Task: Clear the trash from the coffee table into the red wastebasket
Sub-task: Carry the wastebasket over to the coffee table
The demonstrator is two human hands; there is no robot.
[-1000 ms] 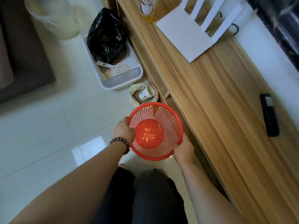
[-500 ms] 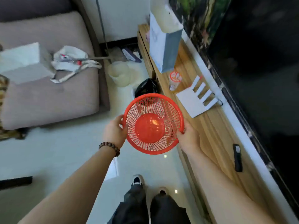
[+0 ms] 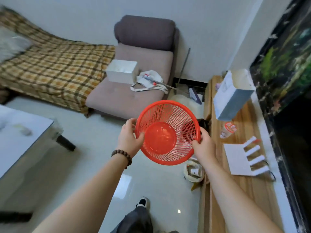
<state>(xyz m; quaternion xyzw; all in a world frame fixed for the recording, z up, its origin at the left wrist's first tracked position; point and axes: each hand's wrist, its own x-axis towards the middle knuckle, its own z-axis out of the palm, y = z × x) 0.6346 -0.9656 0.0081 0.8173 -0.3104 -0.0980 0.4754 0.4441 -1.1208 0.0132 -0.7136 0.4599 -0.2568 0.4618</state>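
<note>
I hold the red mesh wastebasket (image 3: 161, 137) in the air at the middle of the view, its mouth tilted toward me and nothing visible inside. My left hand (image 3: 128, 140) grips its left rim and my right hand (image 3: 202, 147) grips its right rim. The glass-topped coffee table (image 3: 21, 142) stands at the far left, with a few small blurred items (image 3: 25, 131) on its top.
A long wooden cabinet (image 3: 242, 182) runs along the right with a white router (image 3: 242, 158), a cup (image 3: 228, 130) and a paper bag (image 3: 234, 93). A grey sofa (image 3: 127, 91) with a white box is ahead. A small bowl (image 3: 193, 170) lies on the tiled floor.
I have lifted the basket from near the floor to chest height while standing up. My view has swung up and left, bringing the sofa and coffee table into sight.
</note>
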